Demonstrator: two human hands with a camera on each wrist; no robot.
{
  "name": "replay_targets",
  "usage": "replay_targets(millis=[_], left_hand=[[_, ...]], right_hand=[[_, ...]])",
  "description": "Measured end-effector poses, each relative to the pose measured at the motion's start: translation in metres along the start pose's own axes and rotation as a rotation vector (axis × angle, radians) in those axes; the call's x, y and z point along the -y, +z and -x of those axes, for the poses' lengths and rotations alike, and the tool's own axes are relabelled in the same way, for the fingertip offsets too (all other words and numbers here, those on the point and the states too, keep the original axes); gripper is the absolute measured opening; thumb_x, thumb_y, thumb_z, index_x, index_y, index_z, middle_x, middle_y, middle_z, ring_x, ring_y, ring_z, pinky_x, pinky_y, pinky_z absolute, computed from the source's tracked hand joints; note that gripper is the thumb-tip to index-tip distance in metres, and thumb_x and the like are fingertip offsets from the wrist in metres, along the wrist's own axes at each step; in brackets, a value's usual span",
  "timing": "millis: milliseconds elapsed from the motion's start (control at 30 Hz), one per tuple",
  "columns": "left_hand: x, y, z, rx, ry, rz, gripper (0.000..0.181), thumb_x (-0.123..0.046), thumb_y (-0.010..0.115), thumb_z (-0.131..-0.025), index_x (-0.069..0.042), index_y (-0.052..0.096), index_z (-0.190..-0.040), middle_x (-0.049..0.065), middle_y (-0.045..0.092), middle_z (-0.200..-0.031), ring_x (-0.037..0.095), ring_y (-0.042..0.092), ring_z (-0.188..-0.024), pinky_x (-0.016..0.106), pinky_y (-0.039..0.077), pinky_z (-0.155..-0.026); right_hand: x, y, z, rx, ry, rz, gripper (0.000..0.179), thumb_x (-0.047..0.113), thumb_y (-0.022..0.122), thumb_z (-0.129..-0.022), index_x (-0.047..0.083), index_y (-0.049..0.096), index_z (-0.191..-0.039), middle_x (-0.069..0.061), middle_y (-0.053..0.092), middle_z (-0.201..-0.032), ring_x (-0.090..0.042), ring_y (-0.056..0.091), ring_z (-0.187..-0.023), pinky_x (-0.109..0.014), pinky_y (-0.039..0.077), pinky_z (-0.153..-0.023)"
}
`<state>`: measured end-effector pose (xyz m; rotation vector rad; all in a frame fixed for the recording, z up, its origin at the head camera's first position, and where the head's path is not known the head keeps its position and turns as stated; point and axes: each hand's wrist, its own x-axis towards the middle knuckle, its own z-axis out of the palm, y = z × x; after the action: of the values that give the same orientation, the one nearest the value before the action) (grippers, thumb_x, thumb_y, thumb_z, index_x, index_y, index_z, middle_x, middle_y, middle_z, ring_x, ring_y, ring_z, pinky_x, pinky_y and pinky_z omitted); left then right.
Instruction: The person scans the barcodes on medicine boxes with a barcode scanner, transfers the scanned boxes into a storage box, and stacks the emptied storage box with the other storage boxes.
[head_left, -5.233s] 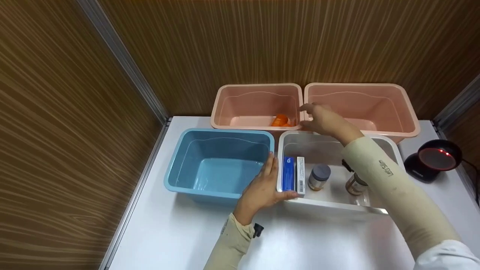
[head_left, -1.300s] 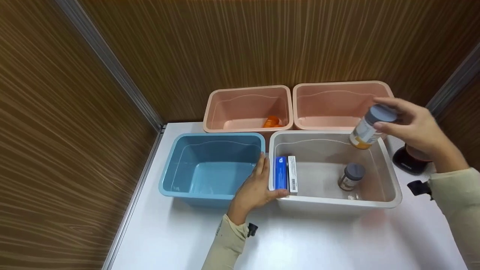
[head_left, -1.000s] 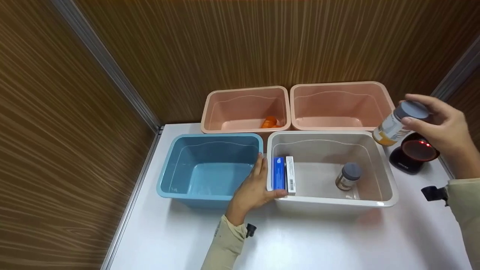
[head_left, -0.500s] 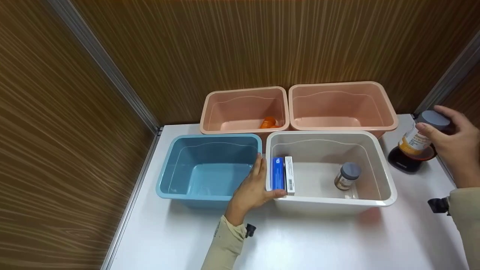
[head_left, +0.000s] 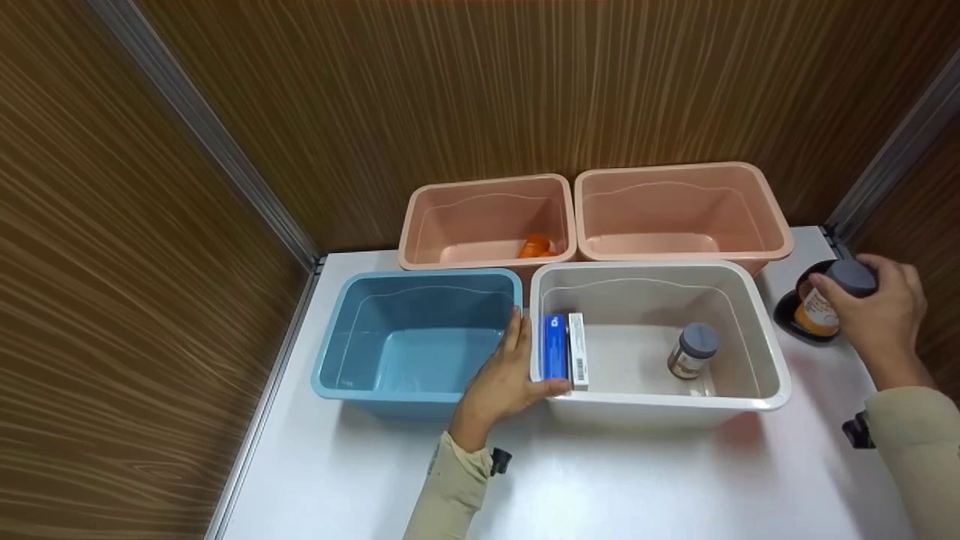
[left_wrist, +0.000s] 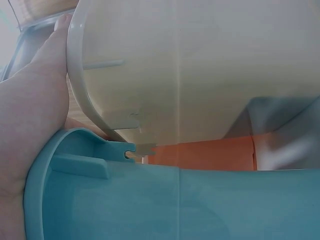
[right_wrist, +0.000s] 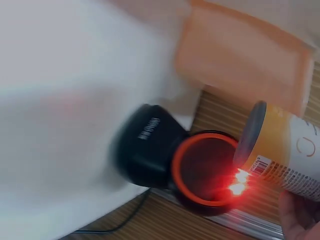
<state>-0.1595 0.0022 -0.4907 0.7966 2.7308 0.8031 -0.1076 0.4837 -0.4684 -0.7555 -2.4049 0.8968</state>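
In the head view my right hand (head_left: 889, 319) pinches the grey lid of a supplement bottle (head_left: 817, 311) with an orange and white label. The bottle is held at the black barcode scanner (head_left: 789, 315). The right wrist view shows the bottle's barcode (right_wrist: 260, 165) beside the scanner's glowing red ring. My left hand (head_left: 499, 382) rests across the adjoining rims of the blue bin (head_left: 397, 392) and the white bin (head_left: 660, 403), thumb extended over the white one's front corner. Inside the white bin stand a grey-lidded jar (head_left: 694, 352), a blue box (head_left: 555, 346) and a white box (head_left: 578, 352).
Behind stand two pink bins, the left one (head_left: 487, 181) with orange items (head_left: 535, 245) inside, the right one (head_left: 667, 175) beside it. Wood-grain walls (head_left: 465, 90) enclose the white table (head_left: 585, 480) at the back and sides. A cable (right_wrist: 115, 227) runs from the scanner.
My right hand has come from over the pink bins, taken the bottle out of the white bin, carried it right and lowered it to the scanner. The left hand stays on the rims.
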Motion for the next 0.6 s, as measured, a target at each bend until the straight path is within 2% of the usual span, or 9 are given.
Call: replay_targets(millis=[133, 333, 600], left_hand=[[-0.0006, 0.0001, 0.0005, 0.003, -0.006, 0.005, 0.123, -0.083, 0.051, -0.068, -0.009, -0.002, -0.152, 0.002, -0.017, -0.156, 0.027, 0.015, -0.140, 0.040, 0.030, -0.105], [-0.0017, -0.0006, 0.0021, 0.002, -0.013, 0.018, 0.119, -0.072, 0.060, -0.073, -0.010, -0.005, -0.151, 0.003, -0.017, -0.156, 0.029, 0.016, -0.140, 0.042, 0.030, -0.105], [-0.0024, -0.0015, 0.0018, 0.004, -0.002, 0.001, 0.124, -0.086, 0.045, -0.066, -0.009, -0.003, -0.152, 0.003, -0.016, -0.157, 0.028, 0.017, -0.140, 0.040, 0.030, -0.105]], right_hand=[[-0.0090, 0.0025, 0.0024, -0.018, 0.008, 0.017, 0.079, 0.050, 0.065, -0.084, 0.002, 0.039, -0.141, -0.022, 0.036, -0.134, -0.038, 0.035, -0.121, -0.053, 0.029, -0.098], [-0.0110, 0.0021, 0.0030, 0.024, 0.046, 0.024, 0.083, 0.054, 0.061, -0.084, 0.002, 0.034, -0.143, -0.023, 0.031, -0.137, -0.039, 0.032, -0.124, -0.054, 0.029, -0.101], [-0.0117, -0.0035, 0.0011, 0.009, -0.008, 0.034, 0.081, 0.051, 0.063, -0.084, -0.001, 0.036, -0.140, -0.025, 0.034, -0.134, -0.041, 0.034, -0.119, -0.056, 0.026, -0.097]])
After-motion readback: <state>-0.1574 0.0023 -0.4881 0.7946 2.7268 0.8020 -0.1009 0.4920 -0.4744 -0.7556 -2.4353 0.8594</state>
